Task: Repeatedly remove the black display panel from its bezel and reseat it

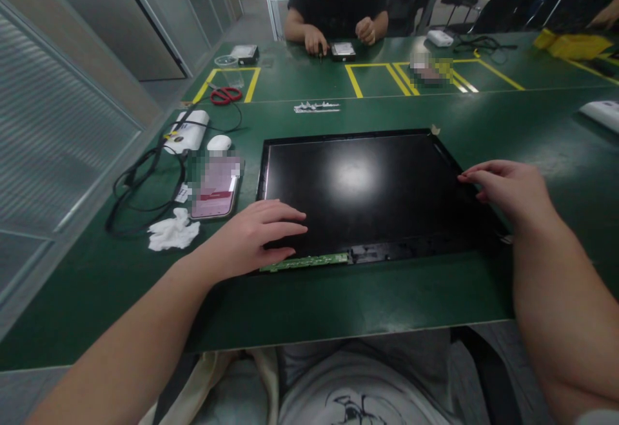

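Note:
A black display panel (338, 186) lies flat on the green table in front of me, a bright reflection near its middle. Along its lower left edge runs a narrow green circuit board (309, 262), partly hidden by my left hand (256, 235). That hand rests at the panel's lower left corner with its fingers spread, holding nothing. At the right border of the panel is my right hand (505, 189), thumb and forefinger pinched together on its edge. Whatever lies between those fingertips is too small to make out.
Left of the panel are a phone (216, 189), crumpled tissue (174, 230), a white mouse (219, 143), a white box (187, 131) and black cables (145, 167). Red-handled scissors (225, 95) and small white strips (316, 108) lie farther back. Opposite, a person (337, 6) works beside a hard drive (343, 51).

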Available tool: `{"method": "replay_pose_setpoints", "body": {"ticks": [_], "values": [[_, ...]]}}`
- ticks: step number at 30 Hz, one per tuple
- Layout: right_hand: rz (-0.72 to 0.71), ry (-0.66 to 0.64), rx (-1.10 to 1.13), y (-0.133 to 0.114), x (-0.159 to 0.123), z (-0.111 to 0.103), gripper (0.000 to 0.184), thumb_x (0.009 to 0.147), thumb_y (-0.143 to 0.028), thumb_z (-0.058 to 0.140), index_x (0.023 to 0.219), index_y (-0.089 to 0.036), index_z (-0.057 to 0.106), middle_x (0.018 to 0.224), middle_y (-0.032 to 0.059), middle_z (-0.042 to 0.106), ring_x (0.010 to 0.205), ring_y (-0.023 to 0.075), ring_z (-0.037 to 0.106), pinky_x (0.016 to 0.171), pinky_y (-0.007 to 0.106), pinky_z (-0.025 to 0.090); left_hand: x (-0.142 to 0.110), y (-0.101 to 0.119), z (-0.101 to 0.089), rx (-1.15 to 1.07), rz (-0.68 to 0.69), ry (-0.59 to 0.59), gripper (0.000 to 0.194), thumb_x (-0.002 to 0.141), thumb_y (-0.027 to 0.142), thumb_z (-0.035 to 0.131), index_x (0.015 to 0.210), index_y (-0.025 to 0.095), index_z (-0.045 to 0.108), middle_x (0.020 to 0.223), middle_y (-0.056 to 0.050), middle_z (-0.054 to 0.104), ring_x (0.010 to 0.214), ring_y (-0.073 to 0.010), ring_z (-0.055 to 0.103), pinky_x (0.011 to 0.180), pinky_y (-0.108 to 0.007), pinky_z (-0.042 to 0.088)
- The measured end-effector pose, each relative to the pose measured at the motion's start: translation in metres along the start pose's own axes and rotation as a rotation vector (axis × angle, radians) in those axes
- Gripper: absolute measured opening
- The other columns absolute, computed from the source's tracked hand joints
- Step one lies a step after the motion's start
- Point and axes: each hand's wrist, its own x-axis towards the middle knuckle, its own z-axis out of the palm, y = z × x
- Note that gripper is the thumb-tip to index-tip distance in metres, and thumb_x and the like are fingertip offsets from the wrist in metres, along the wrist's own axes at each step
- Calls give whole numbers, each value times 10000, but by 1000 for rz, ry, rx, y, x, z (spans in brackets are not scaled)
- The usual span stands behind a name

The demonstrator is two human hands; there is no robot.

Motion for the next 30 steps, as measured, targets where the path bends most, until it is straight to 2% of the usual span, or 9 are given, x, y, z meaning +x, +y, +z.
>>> {"method": "replay_pose_setpoints", "body": {"ticks": [4,11,17,20,22,24,27,30], "values": [[-6,3,13,2,2,0,134,688,-273,731,785,-222,809,675,0,703,499,131,544,562,309,462,1,2,0,-10,-16,-20,265,1027,204,723,1277,226,809,1325,-138,824,1200,-295,784,1124,-507,588],[-19,-8,15,0,0,-1,155,685,-271,721,796,-211,811,685,6,706,497,122,536,544,298,461,1,7,-2,-45,-147,-104,284,1031,263,684,1265,294,842,1345,-98,830,1230,-294,777,1212,-525,519],[-16,-10,9,0,-1,-2,152,673,-275,728,785,-212,808,662,8,691,505,135,552,529,292,452,3,5,-4,-87,-206,-98,271,1028,317,662,1222,263,843,1319,-113,835,1210,-294,781,1138,-496,578],[-2,-16,10,0,0,-3,169,683,-286,736,809,-208,818,687,10,707,507,122,546,536,280,449,3,4,-5,-16,-336,23,310,1040,357,609,1232,243,825,1368,-129,809,1266,-312,752,1143,-516,572],[-3,-14,17,1,1,-3,174,683,-291,734,810,-208,818,719,21,732,509,117,542,529,274,446,1,1,-5,85,-490,128,353,1034,402,597,1266,234,804,1453,-138,767,1344,-340,711,1194,-560,527],[-12,-15,44,2,1,-2,176,676,-287,722,803,-208,813,773,38,769,508,113,535,512,269,446,-2,-2,-4,163,-642,169,414,1019,432,593,1324,219,775,1541,-150,714,1426,-373,660,1236,-602,477],[-16,-14,90,1,1,-2,167,656,-276,710,777,-206,801,820,60,800,501,110,521,483,261,447,-5,-8,0,178,-772,101,526,992,436,592,1434,178,712,1578,-183,684,1499,-407,602,1252,-626,451],[-15,-9,121,0,-1,-2,155,640,-271,713,755,-205,794,807,66,801,498,110,513,458,250,438,-7,-12,3,151,-789,17,601,984,451,589,1484,128,672,1590,-228,664,1528,-414,573,1250,-616,455]]}}
